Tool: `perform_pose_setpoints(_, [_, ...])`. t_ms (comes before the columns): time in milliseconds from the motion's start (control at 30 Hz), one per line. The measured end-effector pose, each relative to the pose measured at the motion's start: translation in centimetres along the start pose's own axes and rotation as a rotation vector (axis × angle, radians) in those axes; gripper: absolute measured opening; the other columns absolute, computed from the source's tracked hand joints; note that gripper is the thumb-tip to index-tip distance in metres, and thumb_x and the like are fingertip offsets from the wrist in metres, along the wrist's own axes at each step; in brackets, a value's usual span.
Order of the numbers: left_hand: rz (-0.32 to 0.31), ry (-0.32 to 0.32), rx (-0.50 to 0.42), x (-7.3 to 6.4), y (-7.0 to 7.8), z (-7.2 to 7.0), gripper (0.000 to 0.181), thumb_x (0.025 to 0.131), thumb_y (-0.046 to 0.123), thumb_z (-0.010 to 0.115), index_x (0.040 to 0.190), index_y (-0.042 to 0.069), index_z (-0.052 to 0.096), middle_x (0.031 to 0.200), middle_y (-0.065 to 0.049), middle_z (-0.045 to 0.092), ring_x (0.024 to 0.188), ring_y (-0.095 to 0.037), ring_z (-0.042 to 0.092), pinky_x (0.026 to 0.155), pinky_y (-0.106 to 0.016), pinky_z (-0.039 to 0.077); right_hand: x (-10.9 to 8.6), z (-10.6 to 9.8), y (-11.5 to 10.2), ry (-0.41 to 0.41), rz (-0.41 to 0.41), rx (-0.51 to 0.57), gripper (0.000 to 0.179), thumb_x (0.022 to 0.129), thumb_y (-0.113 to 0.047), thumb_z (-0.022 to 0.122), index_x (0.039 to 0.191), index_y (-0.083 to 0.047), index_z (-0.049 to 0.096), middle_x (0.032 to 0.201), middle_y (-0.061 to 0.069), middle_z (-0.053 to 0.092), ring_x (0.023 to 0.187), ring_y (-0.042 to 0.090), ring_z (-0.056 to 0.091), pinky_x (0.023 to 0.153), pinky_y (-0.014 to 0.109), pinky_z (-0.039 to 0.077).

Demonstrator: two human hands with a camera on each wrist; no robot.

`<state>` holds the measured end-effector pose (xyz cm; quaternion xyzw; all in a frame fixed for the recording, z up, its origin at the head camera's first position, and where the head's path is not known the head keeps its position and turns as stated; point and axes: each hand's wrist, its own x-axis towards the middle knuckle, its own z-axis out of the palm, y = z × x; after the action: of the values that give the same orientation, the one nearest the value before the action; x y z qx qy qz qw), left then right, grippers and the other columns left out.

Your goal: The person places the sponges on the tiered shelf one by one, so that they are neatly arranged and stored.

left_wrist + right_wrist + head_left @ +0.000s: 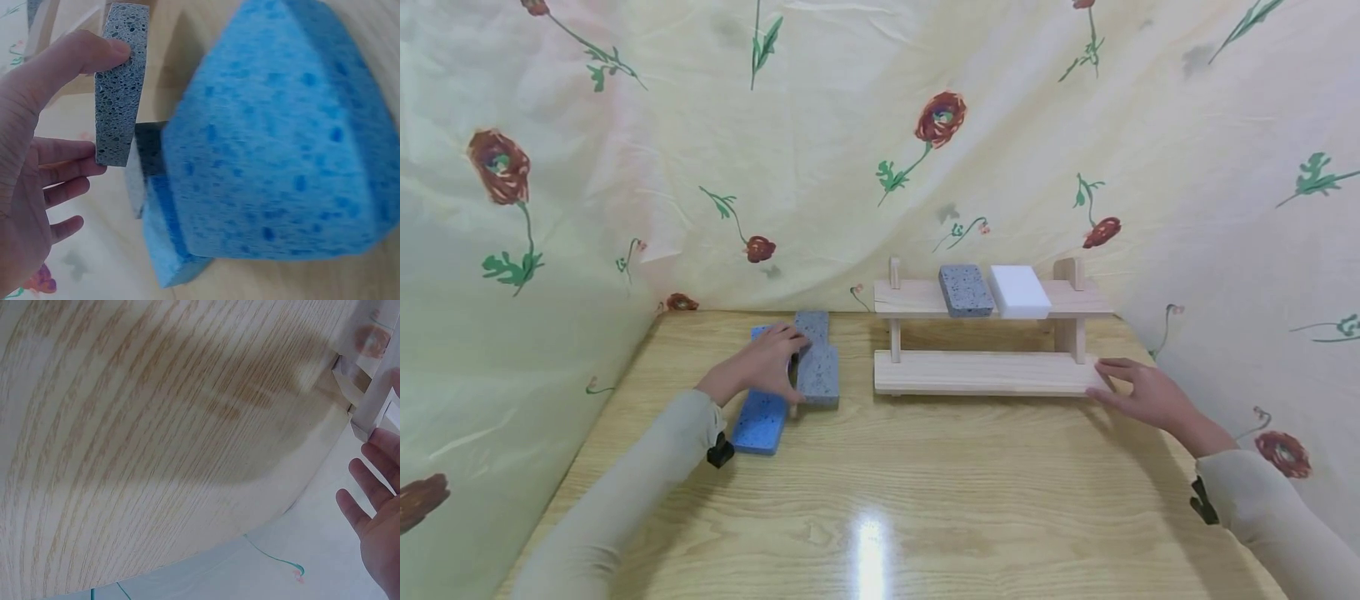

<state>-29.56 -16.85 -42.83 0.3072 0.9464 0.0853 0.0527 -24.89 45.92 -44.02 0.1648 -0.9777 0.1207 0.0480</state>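
Observation:
My left hand (767, 360) is over the sponges on the left of the table. In the left wrist view its thumb and fingertips pinch a speckled grey sponge (119, 94) (818, 377) by its ends. Behind that lies a second grey sponge (812, 325). A blue sponge (760, 425) (269, 137) rests beneath the left wrist, and another blue sponge (165, 237) shows beyond it, mostly covered by the hand in the head view. At the right, my right hand (1150, 396) grips the end of the two-tier wooden shelf's lower board (977, 371), thumb in front.
On the shelf's upper board (914, 297) sit a grey sponge (966, 291) and a white sponge-like block (1020, 292) side by side. Flower-printed cloth (820, 167) hangs behind the wooden table (970, 492) and along both its sides.

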Motion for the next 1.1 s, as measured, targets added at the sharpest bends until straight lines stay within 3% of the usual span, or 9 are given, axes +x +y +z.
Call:
perform_pose_setpoints(333, [-0.030, 0.023, -0.003, 0.7, 0.8, -2.5, 0.104, 0.069, 0.056, 0.084, 0.151, 0.003, 0.048, 0.155, -0.022, 0.045, 0.146, -0.042, 0.035, 0.123, -0.059, 0.025, 0.0, 0.0, 0.1, 0.010, -0.005, 0.004, 0.061, 0.092, -0.035, 0.074, 0.130, 0.011, 0.063, 0.134, 0.036, 0.059, 0.118, 0.055, 0.059, 0.091, 0.063, 0.051])
perform_pose_setpoints(600, [0.005, 0.080, 0.017, 1.6, 1.6, -4.2, 0.103, 0.068, 0.055, 0.086, 0.149, 0.003, 0.049, 0.148, -0.019, 0.051, 0.138, -0.037, 0.042, 0.118, -0.055, 0.034, -0.1, -0.1, 0.2, 0.037, -0.030, -0.005, 0.059, 0.091, -0.034, 0.075, 0.128, 0.011, 0.065, 0.131, 0.035, 0.061, 0.113, 0.052, 0.063, 0.087, 0.061, 0.053])
perform_pose_setpoints(1100, [0.035, 0.145, 0.016, 3.2, 3.4, -7.0, 0.102, 0.069, 0.053, 0.085, 0.149, 0.002, 0.048, 0.144, -0.016, 0.051, 0.135, -0.037, 0.041, 0.113, -0.055, 0.037, -0.1, -0.2, -0.1, -0.001, -0.008, 0.007, 0.061, 0.092, -0.036, 0.074, 0.131, 0.011, 0.063, 0.134, 0.036, 0.059, 0.114, 0.053, 0.062, 0.089, 0.062, 0.052])
